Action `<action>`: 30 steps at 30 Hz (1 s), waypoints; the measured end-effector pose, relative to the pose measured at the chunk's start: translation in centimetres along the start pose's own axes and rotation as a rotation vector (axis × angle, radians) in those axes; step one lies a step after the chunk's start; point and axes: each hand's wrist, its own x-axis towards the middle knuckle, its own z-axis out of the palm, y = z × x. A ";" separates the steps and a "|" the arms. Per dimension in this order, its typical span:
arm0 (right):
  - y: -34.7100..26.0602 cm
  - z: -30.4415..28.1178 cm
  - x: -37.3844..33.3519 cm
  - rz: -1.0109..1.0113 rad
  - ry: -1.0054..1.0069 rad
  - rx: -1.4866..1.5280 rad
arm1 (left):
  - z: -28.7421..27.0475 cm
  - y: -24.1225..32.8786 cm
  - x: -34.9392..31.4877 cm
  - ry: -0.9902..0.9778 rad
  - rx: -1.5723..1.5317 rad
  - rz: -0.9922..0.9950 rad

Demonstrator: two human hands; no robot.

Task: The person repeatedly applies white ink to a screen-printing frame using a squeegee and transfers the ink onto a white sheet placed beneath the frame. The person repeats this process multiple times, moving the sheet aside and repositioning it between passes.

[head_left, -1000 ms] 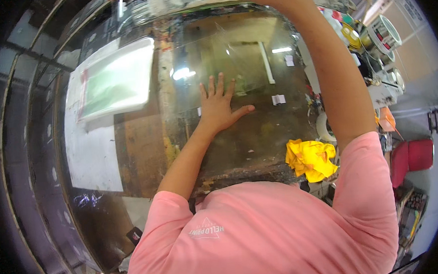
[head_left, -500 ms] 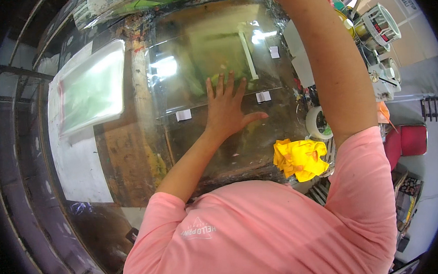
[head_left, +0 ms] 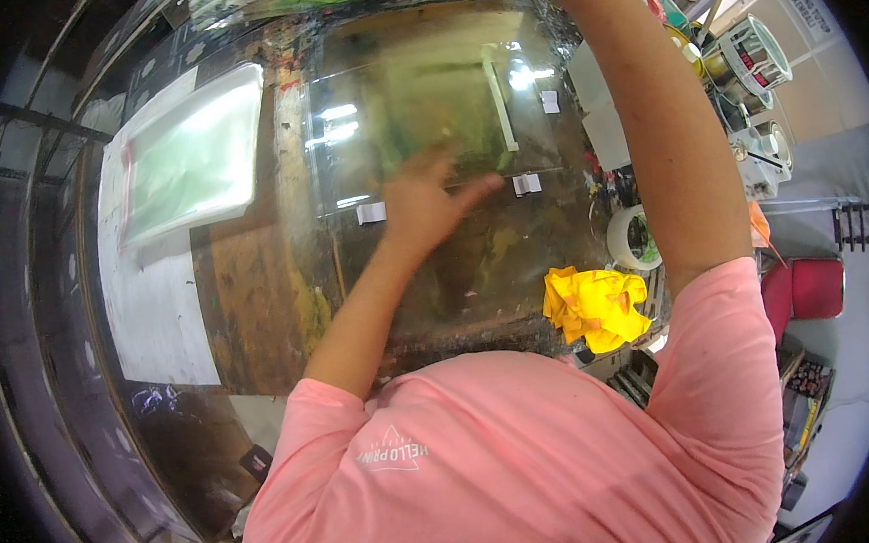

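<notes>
A clear plastic sheet [head_left: 349, 177] lies on a dark, glossy board [head_left: 454, 270] in front of me. My left hand [head_left: 428, 197] is over the sheet's near edge, its thumb stretched out to the right and its fingers blurred by motion. Nothing shows in that hand. Small white tabs sit around the sheet: one left of the hand [head_left: 371, 213], one to its right [head_left: 527, 183] and one farther back [head_left: 550, 101]. A narrow white strip [head_left: 500, 98] runs along the sheet's right part. My right arm reaches past the top edge, so that hand is hidden.
A stack of clear plastic sheets [head_left: 194, 157] lies on white paper [head_left: 159, 318] at the left. A crumpled yellow cloth [head_left: 596, 307] and a tape roll [head_left: 624, 240] sit at the right. Paint-stained tubs [head_left: 746, 58] stand behind; a red chair [head_left: 818, 288] is farther right.
My left hand has shifted slightly left and its fingers, spread flat before, are now blurred. The sheet's reflections have changed. The right arm stays stretched forward.
</notes>
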 end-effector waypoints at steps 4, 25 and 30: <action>-1.3 -0.6 -2.7 0.015 0.005 0.020 | -9.3 -1.7 3.2 0.441 -0.624 -0.180; -2.6 -1.1 -4.4 0.016 -0.021 0.015 | 6.1 1.4 -3.9 -0.268 0.308 0.302; -2.1 -1.1 -3.9 0.017 -0.048 0.026 | 5.9 1.3 -4.1 -0.256 0.278 0.311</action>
